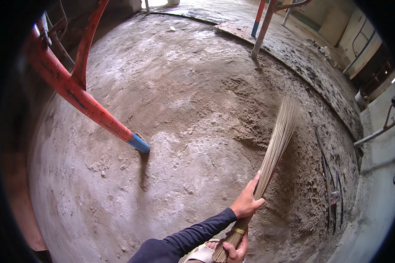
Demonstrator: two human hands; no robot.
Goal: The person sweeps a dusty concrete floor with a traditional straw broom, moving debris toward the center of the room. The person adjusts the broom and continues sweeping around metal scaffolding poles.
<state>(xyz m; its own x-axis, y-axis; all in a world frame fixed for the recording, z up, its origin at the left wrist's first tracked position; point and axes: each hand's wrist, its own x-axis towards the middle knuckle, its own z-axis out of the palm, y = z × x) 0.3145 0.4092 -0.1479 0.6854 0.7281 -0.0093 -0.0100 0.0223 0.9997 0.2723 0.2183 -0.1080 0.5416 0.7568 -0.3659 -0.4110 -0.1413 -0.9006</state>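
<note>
A stick broom (pixel 274 153) made of thin bundled bristles slants up and to the right across the floor in front of me. My left hand (pixel 246 202), at the end of a dark sleeve, grips the bundle around its middle. Lower down, my right hand (pixel 236 252) is closed around the butt end, just below a yellow band (pixel 238 230). The bristle tips fan out and look blurred over loose brown sand and dirt (pixel 252 120) on the rough concrete floor (pixel 193 175).
Red scaffold legs stand on the floor: one with a blue foot (pixel 138 143) at left, another pole (pixel 264 33) at the far right. Dark thin strips (pixel 327 175) lie by the right wall (pixel 377 184). A low ledge (pixel 294 70) runs across the back right. My sandalled foot (pixel 202 253) shows below.
</note>
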